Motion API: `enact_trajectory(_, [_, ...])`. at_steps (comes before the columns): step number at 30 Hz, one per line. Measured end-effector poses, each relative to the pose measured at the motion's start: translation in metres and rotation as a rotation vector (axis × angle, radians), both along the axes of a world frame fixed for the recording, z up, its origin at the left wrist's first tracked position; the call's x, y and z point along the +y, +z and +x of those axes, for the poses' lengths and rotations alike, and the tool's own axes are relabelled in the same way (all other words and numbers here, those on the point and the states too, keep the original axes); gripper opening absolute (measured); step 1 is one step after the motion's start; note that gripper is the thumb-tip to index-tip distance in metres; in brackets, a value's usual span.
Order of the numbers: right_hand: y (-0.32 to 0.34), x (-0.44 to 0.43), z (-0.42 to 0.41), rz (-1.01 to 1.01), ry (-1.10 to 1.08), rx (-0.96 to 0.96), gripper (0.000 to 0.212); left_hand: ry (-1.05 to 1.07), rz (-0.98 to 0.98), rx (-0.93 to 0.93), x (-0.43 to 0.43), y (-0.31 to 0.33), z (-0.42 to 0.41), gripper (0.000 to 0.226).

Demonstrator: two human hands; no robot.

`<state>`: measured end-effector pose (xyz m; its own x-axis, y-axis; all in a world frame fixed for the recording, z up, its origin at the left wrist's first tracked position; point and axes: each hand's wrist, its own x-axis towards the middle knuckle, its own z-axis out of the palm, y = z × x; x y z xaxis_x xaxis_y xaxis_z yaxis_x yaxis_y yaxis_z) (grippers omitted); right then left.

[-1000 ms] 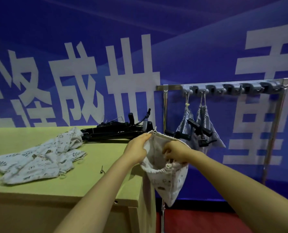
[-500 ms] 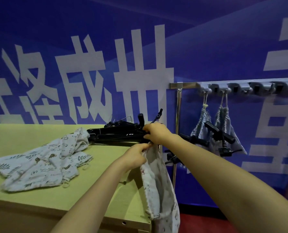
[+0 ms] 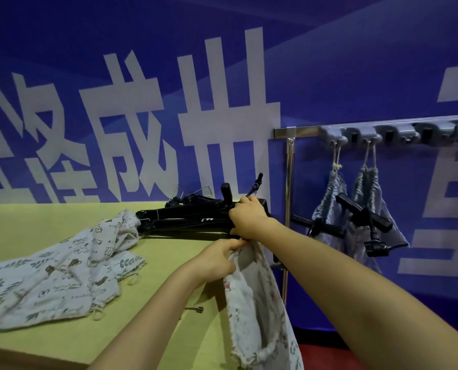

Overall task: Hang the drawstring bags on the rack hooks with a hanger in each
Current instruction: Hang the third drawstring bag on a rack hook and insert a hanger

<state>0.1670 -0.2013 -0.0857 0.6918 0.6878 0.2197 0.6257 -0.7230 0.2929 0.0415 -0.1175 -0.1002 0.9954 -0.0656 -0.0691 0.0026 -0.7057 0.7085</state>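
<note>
Tabletop (image 3: pixel 35 225): heap of printed bags (image 3: pixel 62 268) at 9 o'clock (count unclear), black hanger pile (image 3: pixel 185 217) at 12. Rack (image 3: pixel 382 130) at 2 o'clock: two bags (image 3: pixel 356 209) hung, hangers inside. Left hand (image 3: pixel 217 260) pinches one bag (image 3: pixel 257 311) by its rim at the tabletop's edge. Right hand (image 3: pixel 249 217) curled on the pile.

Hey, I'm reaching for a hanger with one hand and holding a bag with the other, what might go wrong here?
The hangers lie tangled in one black pile, so your right hand may drag several out. The bag dangles off the table edge from your left hand's pinch and might slip.
</note>
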Motion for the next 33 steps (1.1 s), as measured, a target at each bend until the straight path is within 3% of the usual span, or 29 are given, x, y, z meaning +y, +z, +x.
enact_trajectory(11, [0.017,-0.033,-0.013,0.198,0.005,-0.171,0.037,0.033,-0.089,0.004,-0.012,0.011,-0.015,0.075])
enact_trajectory(17, [0.019,-0.082,-0.020,0.416,-0.062,-0.139,0.038,0.102,-0.147,-0.040,-0.013,0.017,-0.021,0.070])
enact_trajectory(23, [0.015,-0.139,-0.034,0.697,-0.146,-0.060,0.034,0.160,-0.081,-0.088,-0.026,0.021,-0.010,0.069])
enact_trajectory(33, [-0.014,-0.253,-0.067,0.779,-0.270,0.012,0.035,0.245,-0.101,-0.137,-0.052,0.038,0.006,0.067])
